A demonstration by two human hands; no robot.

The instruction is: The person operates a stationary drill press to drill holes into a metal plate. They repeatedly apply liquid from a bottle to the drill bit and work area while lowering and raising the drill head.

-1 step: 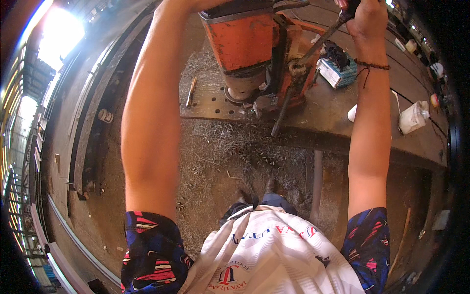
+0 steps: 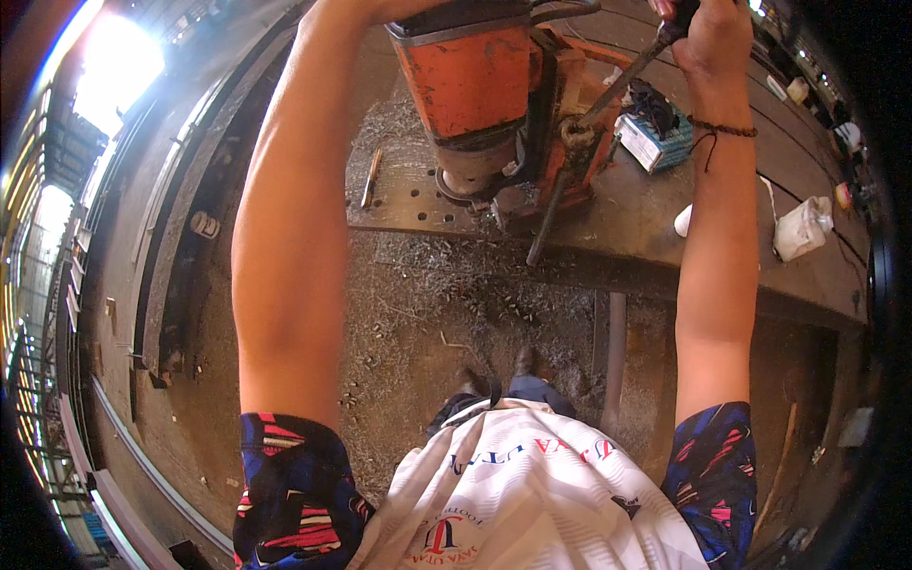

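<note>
Head view. Right hand (image 2: pixel 711 40), upper right: grip closed around the black handle (image 2: pixel 678 23) of a long dark metal lever rod (image 2: pixel 627 81). Rod slopes down-left to a round, worn metal hub (image 2: pixel 576 133) on the side of an orange, box-shaped drilling machine with black trim (image 2: pixel 465 81); a second dark metal rod (image 2: pixel 545 223) slants from the hub past the tabletop's near edge.

Left hand (image 2: pixel 404 8): at top edge, by the machine's upper end, mostly cut off; cannot tell the state of its grip.

Machine stands on the dark metal tabletop (image 2: pixel 627 223), bare metal lower end down, near round holes. Left of it: slim wooden-handled tool (image 2: pixel 372 179), lying. Right: blue-and-white carton (image 2: pixel 655 142), crumpled black item (image 2: pixel 654 106) on top. Farther right, beyond the forearm: cloudy white plastic jug (image 2: pixel 803 228). Metal shavings (image 2: pixel 456 275) litter the floor below.
</note>
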